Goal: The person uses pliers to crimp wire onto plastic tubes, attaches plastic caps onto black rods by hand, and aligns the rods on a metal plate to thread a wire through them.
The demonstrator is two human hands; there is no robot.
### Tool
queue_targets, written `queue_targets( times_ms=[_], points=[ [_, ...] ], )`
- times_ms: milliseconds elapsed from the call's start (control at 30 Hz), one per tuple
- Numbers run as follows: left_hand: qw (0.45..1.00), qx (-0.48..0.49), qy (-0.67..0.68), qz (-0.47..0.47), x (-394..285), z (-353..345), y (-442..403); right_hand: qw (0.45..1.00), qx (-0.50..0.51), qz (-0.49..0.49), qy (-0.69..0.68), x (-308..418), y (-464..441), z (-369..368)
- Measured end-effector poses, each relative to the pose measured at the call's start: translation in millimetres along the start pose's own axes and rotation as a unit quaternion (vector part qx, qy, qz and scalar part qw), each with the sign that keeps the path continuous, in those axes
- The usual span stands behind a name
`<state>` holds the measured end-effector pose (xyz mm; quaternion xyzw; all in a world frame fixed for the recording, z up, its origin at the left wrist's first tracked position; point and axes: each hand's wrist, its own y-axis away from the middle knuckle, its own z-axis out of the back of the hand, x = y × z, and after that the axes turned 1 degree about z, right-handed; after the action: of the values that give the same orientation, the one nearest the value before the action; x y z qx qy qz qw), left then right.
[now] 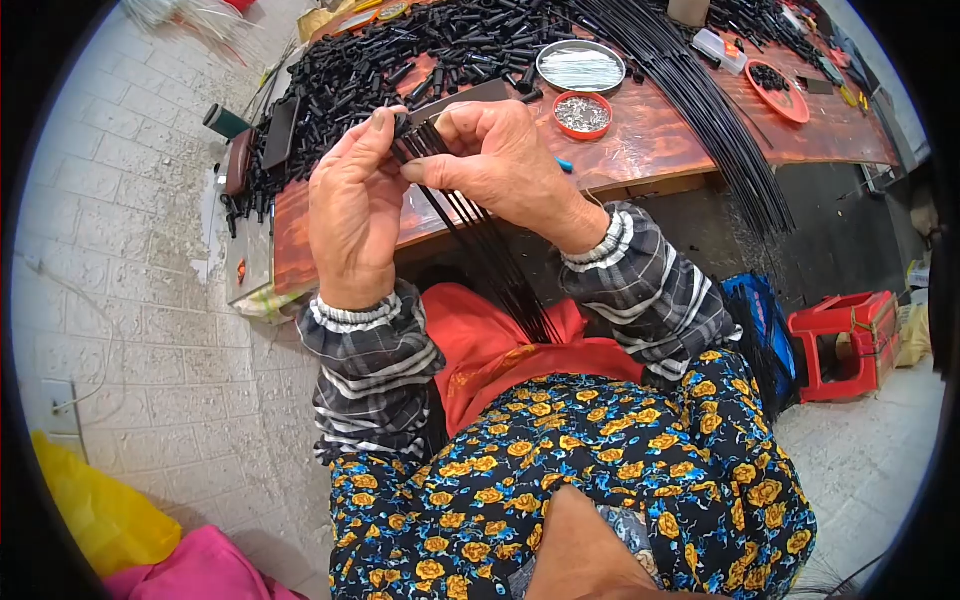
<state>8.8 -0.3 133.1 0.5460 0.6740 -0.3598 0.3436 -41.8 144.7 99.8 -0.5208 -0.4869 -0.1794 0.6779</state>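
Several thin black rods (pixel 490 255) form a loose bundle slanting from my hands down to my lap. My right hand (pixel 515 165) is closed around them near their upper ends, thumb pressed across the front. Just left of it, my left hand (pixel 355 200) is closed in a pinch at the rods' tips. A small dark piece (pixel 402 126) shows between its fingertips, too covered to name. Behind the hands lies a big heap of short black tubular parts (pixel 450 45) on the reddish wooden table (pixel 650 145).
A round tray of thin white sticks (pixel 581 68) and a red dish of small metal bits (pixel 583 116) stand beyond my right hand. Long black rods (pixel 690 90) overhang the table's front edge. A red plate (pixel 790 108) holds black pieces. A red stool (pixel 850 345) stands right.
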Motion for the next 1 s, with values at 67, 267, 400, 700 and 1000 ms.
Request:
queue_targets(
  times_ms=[67, 267, 400, 700, 1000],
  points=[
    [0.998, 0.045, -0.019, 0.026, -5, 4, -2, 1.000, 0.006, -0.003, -0.001, 6, 0, 2],
    [0.998, 0.055, -0.034, 0.030, -9, 5, -1, 1.000, -0.011, 0.000, 0.003, 13, 3, -1],
    [0.998, 0.036, -0.042, 0.013, -4, 4, 1, 1.000, -0.022, -0.010, 0.011, 11, 3, -1],
    [0.993, 0.003, -0.097, -0.063, 12, 1, 8, 1.000, -0.014, -0.017, 0.022, 0, 0, 1],
    [0.996, 0.017, -0.074, -0.056, 14, 0, 3, 0.978, 0.081, -0.066, -0.180, -4, -6, 17]
  ],
)
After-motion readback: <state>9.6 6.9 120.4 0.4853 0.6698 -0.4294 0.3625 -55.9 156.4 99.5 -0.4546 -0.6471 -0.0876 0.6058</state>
